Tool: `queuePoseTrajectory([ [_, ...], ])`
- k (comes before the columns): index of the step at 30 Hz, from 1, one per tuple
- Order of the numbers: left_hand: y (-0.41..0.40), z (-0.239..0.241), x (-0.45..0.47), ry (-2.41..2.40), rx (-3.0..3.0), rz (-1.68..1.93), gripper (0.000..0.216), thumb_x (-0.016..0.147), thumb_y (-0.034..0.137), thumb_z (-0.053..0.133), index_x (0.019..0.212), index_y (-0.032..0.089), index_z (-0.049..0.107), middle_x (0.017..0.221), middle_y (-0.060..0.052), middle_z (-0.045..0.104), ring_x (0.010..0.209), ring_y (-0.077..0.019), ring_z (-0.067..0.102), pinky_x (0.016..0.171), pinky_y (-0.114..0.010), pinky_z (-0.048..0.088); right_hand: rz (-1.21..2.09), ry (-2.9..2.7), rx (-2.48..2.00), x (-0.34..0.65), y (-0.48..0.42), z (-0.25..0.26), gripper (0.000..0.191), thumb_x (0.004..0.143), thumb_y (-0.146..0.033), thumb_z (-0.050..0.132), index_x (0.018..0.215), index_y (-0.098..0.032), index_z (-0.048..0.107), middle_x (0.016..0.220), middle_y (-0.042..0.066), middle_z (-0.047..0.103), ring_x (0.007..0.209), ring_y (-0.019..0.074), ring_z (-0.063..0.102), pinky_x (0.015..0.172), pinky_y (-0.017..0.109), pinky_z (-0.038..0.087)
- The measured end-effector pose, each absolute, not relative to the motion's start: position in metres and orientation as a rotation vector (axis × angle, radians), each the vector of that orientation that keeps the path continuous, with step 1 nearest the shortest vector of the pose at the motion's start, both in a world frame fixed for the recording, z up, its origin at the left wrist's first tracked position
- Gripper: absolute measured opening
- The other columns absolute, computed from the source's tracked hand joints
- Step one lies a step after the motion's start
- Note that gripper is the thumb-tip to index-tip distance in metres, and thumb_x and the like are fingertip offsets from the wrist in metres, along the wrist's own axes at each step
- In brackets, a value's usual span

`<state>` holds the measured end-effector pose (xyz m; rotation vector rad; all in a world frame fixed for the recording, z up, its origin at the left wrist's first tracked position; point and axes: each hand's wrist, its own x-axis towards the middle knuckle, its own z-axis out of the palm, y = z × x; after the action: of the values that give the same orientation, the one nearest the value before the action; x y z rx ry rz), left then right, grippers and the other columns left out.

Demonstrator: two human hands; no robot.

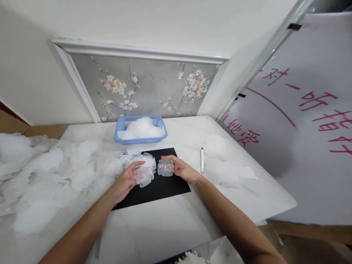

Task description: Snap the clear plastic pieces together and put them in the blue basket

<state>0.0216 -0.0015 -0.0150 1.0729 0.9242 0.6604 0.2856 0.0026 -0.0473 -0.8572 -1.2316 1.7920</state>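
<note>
Over a black sheet (162, 189) on the table, my left hand (129, 180) grips a translucent plastic piece (144, 177) with scalloped edges. Its thumb and fingers lie around the piece's left side. A similar clear plastic piece (165, 167) is pinched in my right hand (181, 168), held by its right side. The two pieces are a small gap apart. Just behind my left hand, more clear pieces (150, 161) lie at the black sheet's back left edge.
A blue basket (118, 136) with white stuff inside stands at the back. Many translucent pieces (82, 157) are heaped on the left. A white pen-like tool (202, 161) lies right of the sheet, beside a whitish pile (220, 161). A whiteboard (310, 165) stands at the right.
</note>
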Motion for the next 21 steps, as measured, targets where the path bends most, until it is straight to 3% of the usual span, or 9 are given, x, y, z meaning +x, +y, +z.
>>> queuePoseTrajectory([
  [3, -0.002, -0.015, 0.022, 0.866, 1.045, 0.663, 0.067, 0.061, 0.012, 0.063, 0.126, 0.026, 0.048, 0.118, -0.008, 0.065, 0.113, -0.0243, 0.061, 0.099, -0.041, 0.044, 1.609, -1.457, -0.935, 0.284, 0.003, -0.056, 0.041, 0.069, -0.015, 0.067, 0.109, -0.024, 0.064, 0.153, 0.007, 0.033, 0.122, 0.0242, 0.055, 0.102, 0.042, 0.043],
  [6, -0.002, -0.016, 0.022, 0.835, 1.053, 0.664, 0.069, 0.064, 0.015, 0.069, 0.128, 0.026, 0.047, 0.119, -0.009, 0.065, 0.113, -0.0248, 0.061, 0.1, -0.041, 0.043, 1.482, -1.564, -0.985, 0.284, 0.003, -0.059, 0.016, 0.078, -0.023, 0.064, 0.094, -0.023, 0.066, 0.148, 0.008, 0.039, 0.12, 0.0249, 0.056, 0.099, 0.044, 0.045],
  [8, -0.003, -0.016, 0.023, 0.833, 1.068, 0.673, 0.069, 0.065, 0.018, 0.072, 0.129, 0.026, 0.048, 0.118, -0.009, 0.065, 0.111, -0.0249, 0.062, 0.098, -0.04, 0.044, 1.365, -1.648, -1.008, 0.284, 0.003, -0.055, 0.005, 0.08, -0.026, 0.064, 0.083, -0.022, 0.066, 0.144, 0.008, 0.045, 0.127, 0.0266, 0.05, 0.105, 0.047, 0.038],
  [10, -0.004, -0.015, 0.023, 0.845, 1.073, 0.677, 0.067, 0.066, 0.021, 0.074, 0.128, 0.026, 0.049, 0.117, -0.009, 0.066, 0.109, -0.0245, 0.062, 0.096, -0.039, 0.044, 1.239, -1.722, -1.027, 0.283, 0.001, -0.049, 0.006, 0.08, -0.028, 0.066, 0.078, -0.022, 0.065, 0.137, 0.008, 0.053, 0.136, 0.0275, 0.039, 0.111, 0.05, 0.028],
  [12, -0.005, -0.013, 0.023, 0.871, 1.08, 0.669, 0.064, 0.068, 0.025, 0.075, 0.127, 0.025, 0.051, 0.115, -0.008, 0.067, 0.107, -0.0239, 0.063, 0.093, -0.037, 0.045, 1.208, -1.678, -1.054, 0.28, -0.001, -0.044, 0.011, 0.081, -0.033, 0.067, 0.079, -0.023, 0.062, 0.12, 0.007, 0.064, 0.133, 0.0268, 0.042, 0.11, 0.049, 0.03],
  [14, -0.006, -0.013, 0.023, 0.918, 1.105, 0.657, 0.059, 0.071, 0.03, 0.074, 0.125, 0.026, 0.053, 0.111, -0.007, 0.068, 0.102, -0.0226, 0.063, 0.089, -0.036, 0.046, 1.287, -1.503, -1.108, 0.276, -0.003, -0.042, 0.02, 0.083, -0.042, 0.064, 0.082, -0.023, 0.057, 0.088, 0.003, 0.069, 0.105, 0.0243, 0.061, 0.095, 0.044, 0.044],
  [16, -0.008, -0.015, 0.025, 0.987, 1.153, 0.669, 0.054, 0.072, 0.033, 0.073, 0.122, 0.025, 0.056, 0.104, -0.006, 0.068, 0.096, -0.0213, 0.064, 0.085, -0.034, 0.047, 1.416, -1.301, -1.154, 0.272, -0.003, -0.044, 0.027, 0.083, -0.049, 0.062, 0.083, -0.023, 0.052, 0.065, -0.003, 0.06, 0.071, 0.0179, 0.063, 0.076, 0.036, 0.051],
  [18, -0.01, -0.019, 0.028, 1.081, 1.213, 0.707, 0.054, 0.067, 0.033, 0.076, 0.117, 0.023, 0.058, 0.097, -0.004, 0.068, 0.089, -0.0196, 0.064, 0.081, -0.033, 0.048, 1.567, -1.13, -1.139, 0.268, -0.003, -0.048, 0.032, 0.078, -0.051, 0.067, 0.084, -0.023, 0.053, 0.064, -0.005, 0.057, 0.062, 0.0145, 0.059, 0.068, 0.032, 0.051],
  [21, -0.011, -0.025, 0.034, 1.229, 1.32, 0.768, 0.056, 0.059, 0.028, 0.079, 0.112, 0.023, 0.061, 0.087, 0.0, 0.064, 0.074, -0.0154, 0.061, 0.07, -0.028, 0.049, 1.776, -0.947, -1.041, 0.266, -0.002, -0.05, 0.037, 0.072, -0.049, 0.074, 0.089, -0.022, 0.056, 0.082, 0.0, 0.065, 0.072, 0.016, 0.064, 0.071, 0.033, 0.053],
])
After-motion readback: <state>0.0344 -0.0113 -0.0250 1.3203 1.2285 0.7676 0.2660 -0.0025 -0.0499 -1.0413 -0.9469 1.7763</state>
